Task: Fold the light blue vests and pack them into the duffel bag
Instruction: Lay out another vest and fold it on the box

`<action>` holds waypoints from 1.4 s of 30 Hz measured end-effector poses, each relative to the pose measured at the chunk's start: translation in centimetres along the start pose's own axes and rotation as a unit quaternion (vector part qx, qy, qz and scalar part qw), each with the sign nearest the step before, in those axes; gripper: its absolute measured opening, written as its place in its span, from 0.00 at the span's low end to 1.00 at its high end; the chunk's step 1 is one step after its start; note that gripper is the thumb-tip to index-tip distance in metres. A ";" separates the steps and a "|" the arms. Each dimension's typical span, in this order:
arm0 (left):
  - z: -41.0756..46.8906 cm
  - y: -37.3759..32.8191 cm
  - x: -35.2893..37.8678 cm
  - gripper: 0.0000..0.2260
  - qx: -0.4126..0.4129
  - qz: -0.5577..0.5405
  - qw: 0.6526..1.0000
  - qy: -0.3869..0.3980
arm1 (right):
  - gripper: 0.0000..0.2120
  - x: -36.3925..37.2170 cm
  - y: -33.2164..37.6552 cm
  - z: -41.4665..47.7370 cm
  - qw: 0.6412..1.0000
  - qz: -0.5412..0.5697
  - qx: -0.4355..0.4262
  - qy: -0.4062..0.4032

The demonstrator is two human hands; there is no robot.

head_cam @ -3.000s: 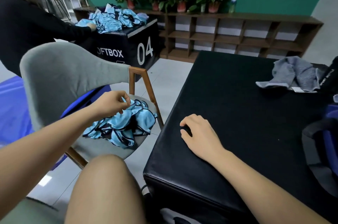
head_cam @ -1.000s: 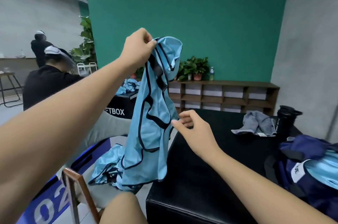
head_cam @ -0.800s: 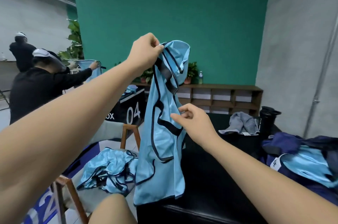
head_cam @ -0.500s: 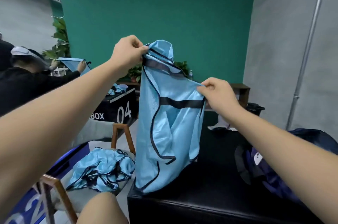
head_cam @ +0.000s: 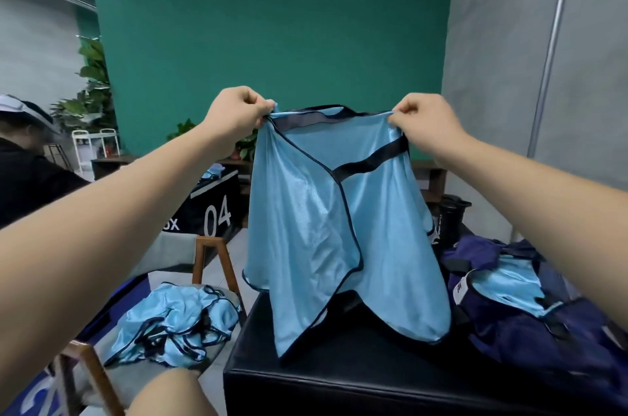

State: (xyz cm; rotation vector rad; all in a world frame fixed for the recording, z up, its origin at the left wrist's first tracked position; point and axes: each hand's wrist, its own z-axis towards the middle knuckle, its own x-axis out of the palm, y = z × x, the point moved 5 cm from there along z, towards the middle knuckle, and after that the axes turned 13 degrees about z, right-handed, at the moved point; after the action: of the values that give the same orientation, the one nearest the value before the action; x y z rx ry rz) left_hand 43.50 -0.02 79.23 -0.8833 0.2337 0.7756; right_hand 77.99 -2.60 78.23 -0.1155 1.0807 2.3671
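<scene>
Since half a second ago the right hand [head_cam: 424, 120] has risen level with the left hand [head_cam: 234, 116] and the two have drawn apart, so the light blue vest [head_cam: 319, 232], then bunched, now hangs opened out between them. Each hand pinches the vest's top edge in curled fingers, the left at the left corner, the right at the right corner, both raised in front of the green wall [head_cam: 272, 24]. Black binding edges the vest, and a black strap crosses its upper right part. Its hem hangs down to the top of the black padded block [head_cam: 339, 385].

On the block just right of the vest sits the navy duffel bag [head_cam: 550, 337], its top open, with a packed vest [head_cam: 503, 286] of the same blue lying in the opening. Behind the bag stands a black tumbler [head_cam: 452, 215].

Lower left, a pile of vests [head_cam: 176, 324] lies crumpled on the seat of a grey wooden-framed chair [head_cam: 217, 256]. Beyond it is a black box marked "04" [head_cam: 217, 208], and a person in black [head_cam: 27, 174] is at the left edge.
</scene>
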 end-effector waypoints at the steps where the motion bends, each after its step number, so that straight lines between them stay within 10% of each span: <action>1: -0.1 -0.3 0.1 0.10 0.005 -0.007 1.000 0.000 | 0.03 0.2 -0.1 -0.1 1.000 0.014 0.010 0.013; 8: -1.1 -3.2 1.1 0.10 0.059 -0.029 0.997 0.027 | 0.13 5.1 -0.1 -4.5 0.926 0.180 0.121 0.308; 18: -2.6 -5.0 1.9 0.11 0.098 -0.059 0.988 0.106 | 0.24 7.5 1.0 -2.6 0.973 0.068 0.008 0.218; 30: -2.9 -3.3 0.4 0.10 0.093 -0.004 0.989 0.117 | 0.12 3.9 1.6 0.7 0.992 0.088 -0.023 0.082; 42: -6.0 -7.2 3.1 0.13 0.171 0.034 0.976 0.133 | 0.04 4.9 5.8 -0.6 0.968 0.050 -0.075 0.233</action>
State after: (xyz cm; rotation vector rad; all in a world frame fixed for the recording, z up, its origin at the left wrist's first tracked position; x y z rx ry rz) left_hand 51.42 -5.79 78.26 -0.6525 0.6187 0.6529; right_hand 70.86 -4.07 80.34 -0.7199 1.1282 2.5823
